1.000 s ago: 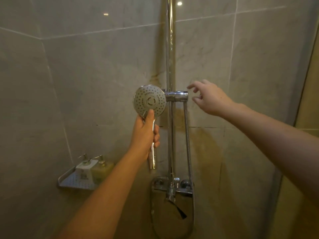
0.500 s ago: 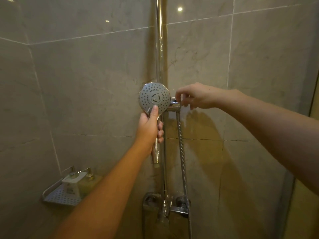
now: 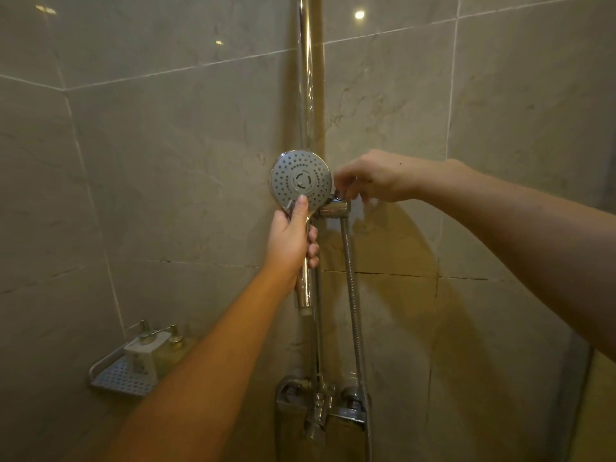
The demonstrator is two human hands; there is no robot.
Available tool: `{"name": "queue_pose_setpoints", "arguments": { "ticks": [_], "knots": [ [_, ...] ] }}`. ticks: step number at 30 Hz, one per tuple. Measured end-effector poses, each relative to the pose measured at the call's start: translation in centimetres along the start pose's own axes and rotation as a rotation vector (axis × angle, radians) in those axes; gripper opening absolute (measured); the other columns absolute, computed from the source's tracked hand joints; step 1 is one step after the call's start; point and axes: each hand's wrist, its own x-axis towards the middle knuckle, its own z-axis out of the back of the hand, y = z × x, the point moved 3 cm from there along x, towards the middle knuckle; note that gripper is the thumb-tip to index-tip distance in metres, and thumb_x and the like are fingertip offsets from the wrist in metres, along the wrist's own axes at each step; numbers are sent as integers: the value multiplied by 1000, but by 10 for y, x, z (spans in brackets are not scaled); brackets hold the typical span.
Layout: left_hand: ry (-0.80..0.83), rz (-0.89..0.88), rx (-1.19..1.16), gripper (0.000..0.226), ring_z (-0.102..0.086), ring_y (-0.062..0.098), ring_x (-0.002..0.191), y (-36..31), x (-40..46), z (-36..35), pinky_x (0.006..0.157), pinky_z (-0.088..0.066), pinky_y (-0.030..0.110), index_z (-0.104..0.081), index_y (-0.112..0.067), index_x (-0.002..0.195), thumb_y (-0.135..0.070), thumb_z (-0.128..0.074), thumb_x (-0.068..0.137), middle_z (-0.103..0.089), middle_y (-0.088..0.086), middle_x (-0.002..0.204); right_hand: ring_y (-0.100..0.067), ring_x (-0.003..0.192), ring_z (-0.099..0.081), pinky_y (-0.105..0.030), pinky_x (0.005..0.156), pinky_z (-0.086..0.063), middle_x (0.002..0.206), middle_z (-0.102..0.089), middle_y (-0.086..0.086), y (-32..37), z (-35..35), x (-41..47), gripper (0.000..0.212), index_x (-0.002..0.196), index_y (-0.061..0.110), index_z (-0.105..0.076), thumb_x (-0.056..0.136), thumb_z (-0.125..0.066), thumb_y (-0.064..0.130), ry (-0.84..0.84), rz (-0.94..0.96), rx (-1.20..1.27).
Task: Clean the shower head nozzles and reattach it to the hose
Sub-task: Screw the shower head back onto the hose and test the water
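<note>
- Shower head (image 3: 301, 180) at frame centre, face toward camera, hose-end of handle bare.
- Left hand (image 3: 291, 238) wraps the handle, thumb up on the faceplate.
- Right hand (image 3: 373, 176) at 3 o'clock of the head, fingers (image 3: 343, 181) pinching the bracket (image 3: 334, 208).
- Hose (image 3: 354, 301) hangs from the bracket.
- Chrome likely slick, light, rigid; grip the handle mid-length.

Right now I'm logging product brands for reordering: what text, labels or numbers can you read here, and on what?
None can be read.
White pump bottle on the corner shelf: dark label marks, too blurred to read.
Shower head: no lettering visible.
</note>
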Motion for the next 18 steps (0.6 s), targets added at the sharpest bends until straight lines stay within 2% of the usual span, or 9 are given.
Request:
{"name": "queue_pose_setpoints", "arguments": {
  "ticks": [3,6,8,11,14,18],
  "knots": [
    [7,-10,-9,29,-42,11,43,-3,0,-3,35,-36,23,-47,-22,113,-49,-50,103,-51,-2,62,-8,82,-66,-23,66,-52,99,-65,0,-1,20,2,18,100,14,-59,95,-52,-2,-91,-14,60],
    [-16,7,-48,34,-42,11,43,-2,-3,-8,35,-36,23,-47,-18,114,-50,-51,102,-51,-2,62,-14,89,-67,-35,78,-57,97,-65,-1,-3,21,-3,18,89,20,-54,95,-57,3,-143,-52,95],
    [-42,23,-98,37,-41,10,41,1,-6,-11,34,-35,22,-46,-15,115,-50,-51,102,-50,-1,62,-14,86,-68,-40,82,-59,94,-66,-3,-5,11,-9,16,87,20,-52,96,-59,8,-242,-85,225],
    [-90,37,-192,35,-38,10,41,6,-10,-12,35,-33,21,-45,-15,111,-49,-50,103,-48,-1,61,-20,85,-69,-43,78,-60,95,-65,-9,-11,-8,-19,14,88,16,-51,97,-57,8,-375,-127,468],
    [-118,47,-224,32,-38,11,43,10,-13,-10,35,-33,21,-46,-18,111,-49,-49,103,-48,-2,61,-31,86,-66,-53,77,-57,95,-65,-15,-13,-26,-27,7,92,15,-52,94,-58,19,-462,-130,508],
    [-161,61,-242,30,-38,11,42,21,-21,-7,35,-33,21,-45,-20,108,-49,-48,104,-47,-2,61,-31,83,-62,-53,76,-54,91,-61,-5,-5,-67,-44,9,94,24,-50,93,-59,22,-485,-111,574]
  ]
}}
